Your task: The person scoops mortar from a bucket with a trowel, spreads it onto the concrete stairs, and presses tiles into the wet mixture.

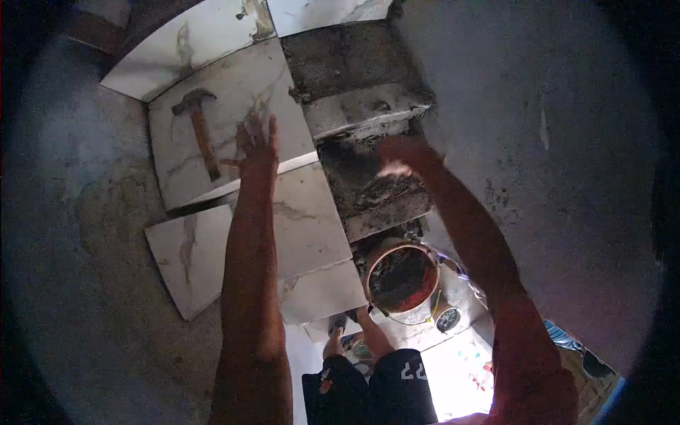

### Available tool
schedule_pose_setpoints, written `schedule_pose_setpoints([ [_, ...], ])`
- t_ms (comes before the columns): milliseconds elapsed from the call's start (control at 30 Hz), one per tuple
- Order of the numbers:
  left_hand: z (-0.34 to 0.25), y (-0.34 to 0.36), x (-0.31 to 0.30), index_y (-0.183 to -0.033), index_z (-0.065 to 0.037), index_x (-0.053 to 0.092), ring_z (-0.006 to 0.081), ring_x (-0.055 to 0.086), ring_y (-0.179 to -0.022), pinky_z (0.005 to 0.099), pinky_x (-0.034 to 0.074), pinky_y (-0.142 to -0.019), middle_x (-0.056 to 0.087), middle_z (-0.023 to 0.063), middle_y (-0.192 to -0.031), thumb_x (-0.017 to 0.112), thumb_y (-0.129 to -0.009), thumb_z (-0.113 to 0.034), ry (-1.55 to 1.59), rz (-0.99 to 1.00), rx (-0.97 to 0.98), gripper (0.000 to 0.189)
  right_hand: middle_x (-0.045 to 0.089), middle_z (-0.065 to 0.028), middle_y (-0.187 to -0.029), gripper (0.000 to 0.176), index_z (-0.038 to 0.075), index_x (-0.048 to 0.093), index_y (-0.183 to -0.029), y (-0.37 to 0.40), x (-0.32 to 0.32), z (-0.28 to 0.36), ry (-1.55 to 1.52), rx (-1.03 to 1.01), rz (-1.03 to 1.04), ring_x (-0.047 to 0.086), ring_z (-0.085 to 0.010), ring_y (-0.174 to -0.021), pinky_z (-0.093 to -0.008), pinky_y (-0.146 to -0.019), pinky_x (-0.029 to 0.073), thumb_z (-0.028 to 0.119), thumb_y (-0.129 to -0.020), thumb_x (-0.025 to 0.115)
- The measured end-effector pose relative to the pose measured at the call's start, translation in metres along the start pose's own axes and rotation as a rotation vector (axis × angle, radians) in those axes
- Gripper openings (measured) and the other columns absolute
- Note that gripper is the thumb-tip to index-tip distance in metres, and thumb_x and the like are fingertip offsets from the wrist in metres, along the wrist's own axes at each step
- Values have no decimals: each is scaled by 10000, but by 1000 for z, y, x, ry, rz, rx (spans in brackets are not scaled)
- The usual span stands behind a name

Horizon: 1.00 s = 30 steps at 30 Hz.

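My left hand [258, 147] has its fingers spread over a white marbled tile [283, 88] on a stair tread, with nothing in its grasp. Left of it lies a hammer [203, 138] with a wooden handle, its head pointing up the stairs. My right hand [407, 156] reaches over the dark, rough mortar [347, 170] on the untiled half of a step. Its fingers are dim and blurred, so whether they hold anything I cannot tell.
A bucket [373, 273] of dark mix stands below the bare steps, beside a smaller container [448, 319]. One loose marbled tile [185, 248] leans out at the left. Tiled steps [319, 290] run down to my legs. A grey wall [567, 177] rises on the right.
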<state>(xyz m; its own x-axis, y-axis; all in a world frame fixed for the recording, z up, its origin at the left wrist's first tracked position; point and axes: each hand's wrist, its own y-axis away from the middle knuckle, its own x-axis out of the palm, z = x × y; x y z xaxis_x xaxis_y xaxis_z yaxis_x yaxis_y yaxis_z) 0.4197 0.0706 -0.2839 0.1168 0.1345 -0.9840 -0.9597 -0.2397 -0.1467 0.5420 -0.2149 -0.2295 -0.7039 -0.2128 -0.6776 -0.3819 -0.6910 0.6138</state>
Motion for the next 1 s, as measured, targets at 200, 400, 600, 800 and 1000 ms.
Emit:
schedule_pose_setpoints([
  [200,-8,-3,-17,-1325,-257,120,374,258,-1187,772,198,-667,94,119,-1379,412,-817,-280,-69,162,-88,587,581,-164,-768,327,54,592,-837,148,-23,28,419,297,-120,574,-316,-690,-412,-639,451,363,-737,550],
  [400,5,-7,14,-1324,-48,-6,435,51,-1234,593,100,-951,-2,245,-1353,664,-574,-104,-112,-60,53,1007,553,-78,-580,239,97,568,-787,272,206,-2,349,306,-212,569,-227,-516,-369,-472,444,328,-736,536],
  [600,9,-23,-19,-1304,-2,-50,419,71,-1238,521,112,-985,59,278,-1334,661,-605,-148,-276,413,240,1007,567,-90,-702,116,88,533,-793,235,354,-48,346,702,-174,580,-197,-605,-348,-482,444,182,-753,478],
  [800,7,-15,-30,-1313,-35,-65,400,48,-1247,493,74,-995,49,274,-1337,681,-581,-163,-168,410,165,1053,593,-119,-736,298,69,565,-895,200,412,-33,116,625,-339,594,-267,-690,-387,-598,463,326,-766,492],
  [1000,15,-20,-16,-1300,-31,-109,432,44,-1236,541,99,-973,22,333,-1307,661,-630,-200,-425,342,252,1034,594,-151,-752,392,160,598,-922,247,402,-41,-200,684,-160,582,-320,-675,-416,-586,454,482,-715,514],
])
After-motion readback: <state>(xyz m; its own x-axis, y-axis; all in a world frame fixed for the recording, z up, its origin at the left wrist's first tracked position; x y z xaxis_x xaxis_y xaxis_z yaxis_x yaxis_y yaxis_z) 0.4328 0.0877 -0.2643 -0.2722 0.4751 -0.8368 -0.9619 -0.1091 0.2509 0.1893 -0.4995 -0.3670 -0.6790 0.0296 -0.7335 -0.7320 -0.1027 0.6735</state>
